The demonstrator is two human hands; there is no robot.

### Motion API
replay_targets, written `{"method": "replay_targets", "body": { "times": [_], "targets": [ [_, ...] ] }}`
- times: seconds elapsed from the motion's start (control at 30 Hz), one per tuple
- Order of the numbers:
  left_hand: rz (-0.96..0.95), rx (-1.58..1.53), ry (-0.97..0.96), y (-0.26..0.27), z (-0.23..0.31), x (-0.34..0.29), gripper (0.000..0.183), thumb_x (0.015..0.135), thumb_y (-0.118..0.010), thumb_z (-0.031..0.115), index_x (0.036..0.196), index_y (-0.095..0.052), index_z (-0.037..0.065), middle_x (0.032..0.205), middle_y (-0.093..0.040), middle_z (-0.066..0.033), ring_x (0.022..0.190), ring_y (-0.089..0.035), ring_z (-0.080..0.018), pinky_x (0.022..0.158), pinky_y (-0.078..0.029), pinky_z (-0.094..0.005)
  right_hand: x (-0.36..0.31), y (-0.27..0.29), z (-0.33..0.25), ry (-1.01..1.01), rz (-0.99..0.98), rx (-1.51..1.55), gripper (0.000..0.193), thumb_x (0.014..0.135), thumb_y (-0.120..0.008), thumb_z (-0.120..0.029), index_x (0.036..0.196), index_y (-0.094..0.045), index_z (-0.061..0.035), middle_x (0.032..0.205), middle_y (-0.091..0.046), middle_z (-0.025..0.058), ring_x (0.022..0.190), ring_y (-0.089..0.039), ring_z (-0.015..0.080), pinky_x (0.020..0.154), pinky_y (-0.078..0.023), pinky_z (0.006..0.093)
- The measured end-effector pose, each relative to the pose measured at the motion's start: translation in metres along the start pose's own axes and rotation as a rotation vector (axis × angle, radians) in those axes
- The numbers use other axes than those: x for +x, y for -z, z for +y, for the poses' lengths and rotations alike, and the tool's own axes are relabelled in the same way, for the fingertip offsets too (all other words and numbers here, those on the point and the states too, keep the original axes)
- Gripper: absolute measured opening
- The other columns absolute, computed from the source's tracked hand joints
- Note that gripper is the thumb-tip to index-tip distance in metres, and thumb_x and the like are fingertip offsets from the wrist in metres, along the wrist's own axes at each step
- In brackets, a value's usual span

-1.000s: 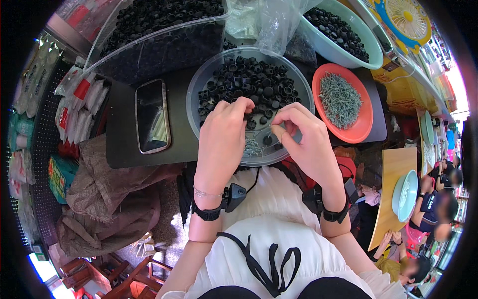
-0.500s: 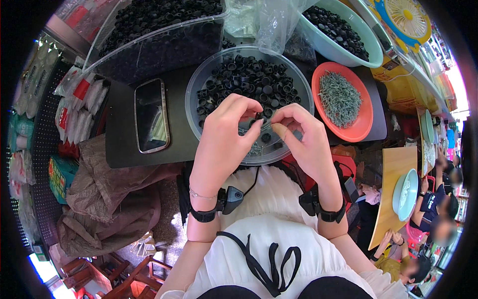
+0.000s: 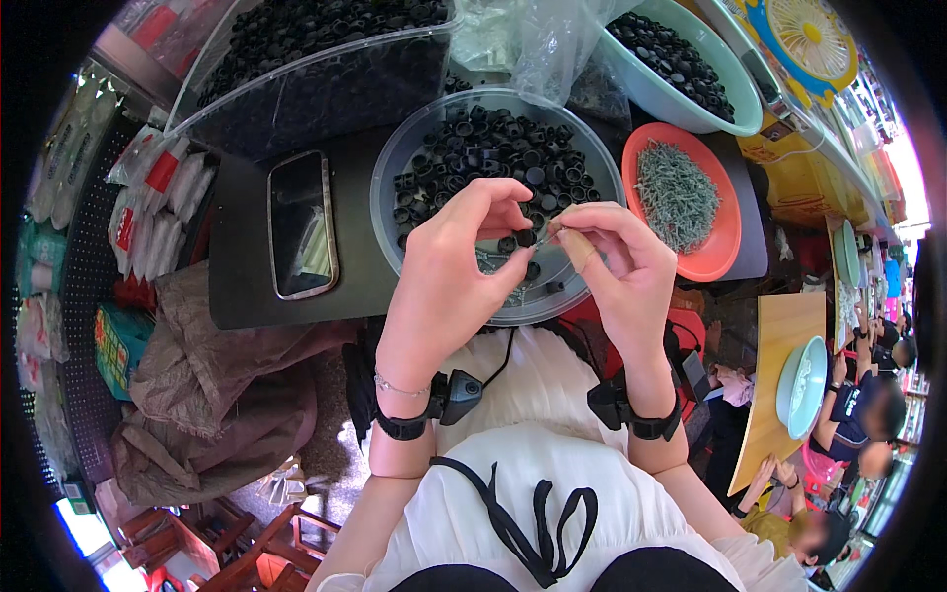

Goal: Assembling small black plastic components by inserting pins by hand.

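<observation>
Over a round clear plastic tub (image 3: 383,242), my left hand (image 3: 444,257) is closed, pinching a small round black plastic cap (image 3: 526,237) between thumb and fingertips. Close to it on the right, my right hand (image 3: 631,261) is also closed, its fingertips pinching a thin grey screw (image 3: 550,235) that points toward the cap. A tan plaster appears to wrap one finger of that hand. Many loose black caps (image 3: 473,148) fill the back of the tub. Some grey screws lie at its front, partly hidden by my hands.
An orange bowl (image 3: 728,207) of grey screws (image 3: 681,197) stands right of the tub. Behind are a clear bin (image 3: 316,74) and a pale green basin (image 3: 755,109) of black parts. A phone (image 3: 302,227) lies left on the dark table (image 3: 237,266). People sit at the far right.
My right hand has drawn slightly right, away from the left hand, so the cap and screw show apart. My left hand has barely shifted and keeps its pinch.
</observation>
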State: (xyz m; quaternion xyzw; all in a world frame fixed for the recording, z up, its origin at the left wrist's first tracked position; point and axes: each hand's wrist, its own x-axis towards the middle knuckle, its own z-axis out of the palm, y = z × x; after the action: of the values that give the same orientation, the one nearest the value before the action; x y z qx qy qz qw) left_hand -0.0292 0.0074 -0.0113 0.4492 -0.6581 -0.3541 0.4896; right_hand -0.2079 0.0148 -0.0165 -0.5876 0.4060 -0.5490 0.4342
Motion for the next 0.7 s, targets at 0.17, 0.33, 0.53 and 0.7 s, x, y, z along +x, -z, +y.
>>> {"method": "replay_targets", "body": {
  "times": [0.17,0.33,0.53,0.7],
  "targets": [
    [-0.023,-0.017,0.039,0.0,0.008,0.0,0.05,0.076,-0.077,-0.009,0.122,-0.062,0.005,0.098,-0.071,-0.0066,0.091,-0.072,-0.0143,0.083,-0.059,-0.0291,-0.001,-0.003,0.003,0.081,0.004,-0.028,0.022,0.085,-0.065,0.014,0.105,-0.07,0.0046,0.108,-0.069,0.0117,0.097,-0.068,0.0161,0.085,-0.056,0.028],
    [-0.036,-0.006,0.011,0.0,0.01,0.0,0.051,0.076,-0.078,-0.008,0.123,-0.061,0.005,0.097,-0.071,-0.006,0.09,-0.072,-0.0139,0.083,-0.059,-0.0289,0.002,-0.006,0.004,0.124,0.037,-0.064,0.02,0.084,-0.067,0.013,0.101,-0.071,0.0034,0.105,-0.071,0.0112,0.094,-0.067,0.0151,0.082,-0.056,0.0273],
    [-0.015,-0.027,-0.012,-0.001,0.01,0.0,0.056,0.077,-0.078,-0.007,0.127,-0.059,0.006,0.097,-0.072,-0.0064,0.09,-0.072,-0.0143,0.083,-0.059,-0.0285,0.003,-0.005,0.005,0.233,0.063,-0.265,0.02,0.08,-0.071,0.012,0.097,-0.071,0.001,0.099,-0.072,0.01,0.086,-0.07,0.0171,0.077,-0.056,0.0275],
    [-0.002,-0.013,-0.038,-0.003,0.01,-0.002,0.059,0.077,-0.076,-0.009,0.13,-0.056,0.006,0.098,-0.072,-0.0067,0.091,-0.072,-0.0143,0.083,-0.059,-0.0283,0.003,-0.005,0.004,0.309,0.0,-0.357,0.021,0.08,-0.072,0.011,0.099,-0.07,0.0015,0.101,-0.072,0.0111,0.088,-0.071,0.0184,0.077,-0.057,0.0284]
  ]
}}
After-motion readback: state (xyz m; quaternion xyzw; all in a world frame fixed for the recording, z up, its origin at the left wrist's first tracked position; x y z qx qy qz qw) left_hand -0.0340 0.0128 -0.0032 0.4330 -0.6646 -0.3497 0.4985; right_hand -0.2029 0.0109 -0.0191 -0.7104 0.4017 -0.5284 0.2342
